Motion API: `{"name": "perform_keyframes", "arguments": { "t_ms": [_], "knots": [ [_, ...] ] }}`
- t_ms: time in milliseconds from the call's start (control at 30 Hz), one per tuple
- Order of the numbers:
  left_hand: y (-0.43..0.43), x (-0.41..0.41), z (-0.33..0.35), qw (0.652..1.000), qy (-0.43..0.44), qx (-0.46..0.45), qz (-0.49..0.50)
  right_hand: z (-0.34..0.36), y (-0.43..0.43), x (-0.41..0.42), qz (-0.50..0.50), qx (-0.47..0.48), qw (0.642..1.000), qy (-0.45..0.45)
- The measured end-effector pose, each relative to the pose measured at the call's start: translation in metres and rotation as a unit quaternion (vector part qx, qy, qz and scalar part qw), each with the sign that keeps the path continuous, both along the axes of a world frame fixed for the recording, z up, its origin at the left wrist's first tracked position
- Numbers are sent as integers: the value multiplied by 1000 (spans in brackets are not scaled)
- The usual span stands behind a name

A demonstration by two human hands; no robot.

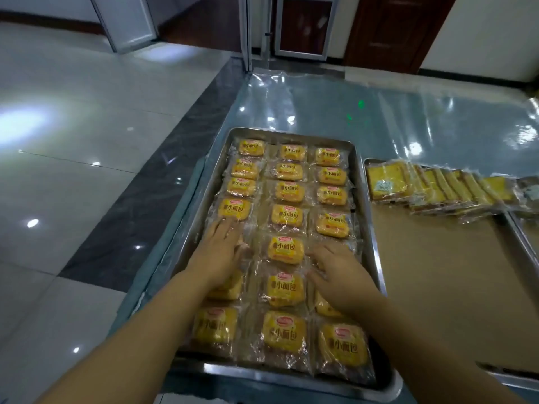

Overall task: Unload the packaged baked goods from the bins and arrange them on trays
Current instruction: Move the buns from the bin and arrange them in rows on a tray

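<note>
The left grip (223,246) and right grip (339,269) lie flat and wide, holding nothing.
Both press yellow-labelled clear-wrapped bread packets (285,249) in the steel tray (262,372); a sideways shove could skew the slick rows.

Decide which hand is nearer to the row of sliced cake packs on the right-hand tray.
Right. The right hand rests on the bun tray's right column, below and left of the sliced cake packs; the left hand rests on the left column, farther off.
</note>
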State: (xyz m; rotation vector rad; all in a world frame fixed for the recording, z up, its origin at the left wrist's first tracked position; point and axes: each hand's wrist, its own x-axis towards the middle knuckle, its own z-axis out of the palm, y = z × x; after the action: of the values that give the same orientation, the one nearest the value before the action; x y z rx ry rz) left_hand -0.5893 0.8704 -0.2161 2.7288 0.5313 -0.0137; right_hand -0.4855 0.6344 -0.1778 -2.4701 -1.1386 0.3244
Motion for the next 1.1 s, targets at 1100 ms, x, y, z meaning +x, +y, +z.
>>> {"name": "perform_keyframes", "arguments": {
  "t_ms": [1100],
  "knots": [
    [-112,119,54,986,-117,-87,-80,15,-113,119,-188,68,980,21]
  ]
}}
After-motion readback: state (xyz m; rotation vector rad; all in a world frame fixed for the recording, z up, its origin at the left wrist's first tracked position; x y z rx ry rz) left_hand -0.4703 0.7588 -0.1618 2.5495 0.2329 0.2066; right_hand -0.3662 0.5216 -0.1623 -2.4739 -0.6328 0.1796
